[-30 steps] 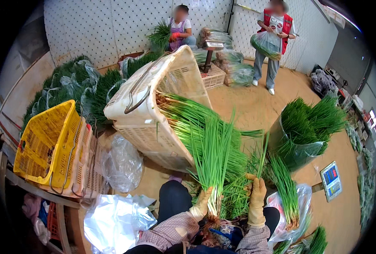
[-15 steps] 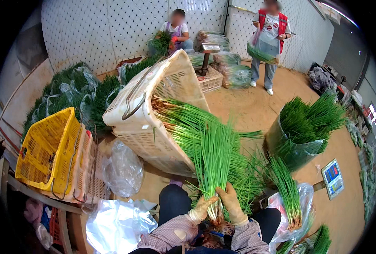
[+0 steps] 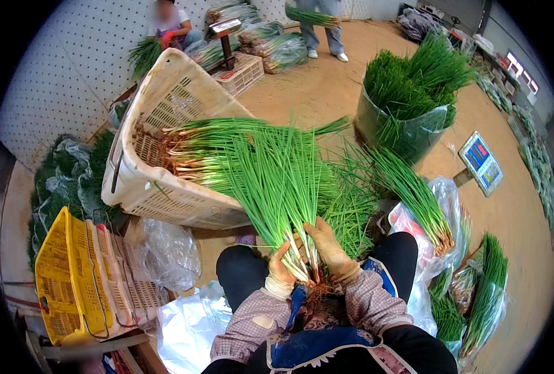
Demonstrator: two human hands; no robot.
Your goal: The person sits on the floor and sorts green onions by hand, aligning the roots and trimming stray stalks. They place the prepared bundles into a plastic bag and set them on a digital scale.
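Note:
My left hand [image 3: 279,270], in a beige glove, is closed on the white lower stalks of a bunch of green onions [image 3: 271,187], whose brown roots hang over my lap. My right hand [image 3: 325,248], gloved alike, grips the same bunch on its right side; the stalks fan apart between the two hands. A tipped white plastic crate [image 3: 147,207] holds a pile of long green onions [image 3: 189,149] lying sideways, roots inward. Loose leaves [image 3: 358,221] lie just beyond my right hand. Another bunch [image 3: 408,193] rests on clear plastic at the right.
Yellow crate [image 3: 58,280], pink crates [image 3: 130,280] and plastic sheeting [image 3: 189,324] lie left. At right stand a bagged bundle [image 3: 408,100], a scale display [image 3: 480,163] and bagged bunches [image 3: 483,305]. Behind are a seated co-worker [image 3: 171,34], a standing person's legs [image 3: 336,40], stacked bags [image 3: 277,53].
My view has tilted downward. My right hand came leftward onto the bunch from off to its right; the held stalks now spread apart. The standing person's bag of onions has shifted.

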